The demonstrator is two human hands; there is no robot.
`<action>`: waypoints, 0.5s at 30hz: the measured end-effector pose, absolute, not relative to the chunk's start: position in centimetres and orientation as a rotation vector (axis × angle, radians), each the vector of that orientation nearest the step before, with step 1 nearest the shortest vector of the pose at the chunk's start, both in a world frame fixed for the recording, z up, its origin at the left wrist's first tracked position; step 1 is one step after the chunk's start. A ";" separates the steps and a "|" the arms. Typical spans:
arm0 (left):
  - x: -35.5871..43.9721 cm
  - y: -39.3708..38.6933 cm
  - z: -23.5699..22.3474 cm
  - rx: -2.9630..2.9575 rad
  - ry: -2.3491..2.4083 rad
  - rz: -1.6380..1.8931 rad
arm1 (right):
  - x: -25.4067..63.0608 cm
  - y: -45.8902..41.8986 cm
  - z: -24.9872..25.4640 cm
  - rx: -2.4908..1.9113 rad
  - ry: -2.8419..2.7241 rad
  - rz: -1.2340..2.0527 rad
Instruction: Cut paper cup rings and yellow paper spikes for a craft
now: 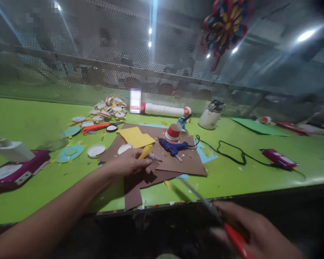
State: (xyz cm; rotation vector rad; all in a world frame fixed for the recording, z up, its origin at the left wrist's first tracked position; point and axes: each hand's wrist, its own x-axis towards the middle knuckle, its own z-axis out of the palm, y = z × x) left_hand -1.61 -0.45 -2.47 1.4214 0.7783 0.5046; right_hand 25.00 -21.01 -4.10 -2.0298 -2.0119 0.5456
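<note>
My left hand [132, 162] is closed at the pile of brown paper [182, 162]. Pinched in its fingers is a small yellow paper piece [145, 151]. A pen-like item [154, 157] shows by the fingertips; whether it is held too, I cannot tell. My right hand [255, 225], blurred by motion, grips scissors with red handles [236, 239] in front of the table edge, the blades pointing up and left. A blue glue gun [172, 145] lies on the brown paper, near a red and white paper cup [174, 132]. Yellow paper [136, 137] lies behind my left hand.
Orange-handled scissors [95, 127] and several paper discs [96, 151] lie left on the green table [70, 190]. Behind them is a heap of small cup pieces [116, 108]. A black cord [232, 154] runs to a purple power strip [279, 159]. A white jar [210, 117] stands behind.
</note>
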 end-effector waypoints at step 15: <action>0.0 0.9 -1.9 1.223 0.774 0.551 | 32.7 -10.3 -5.8 -2.407 -1.899 -0.069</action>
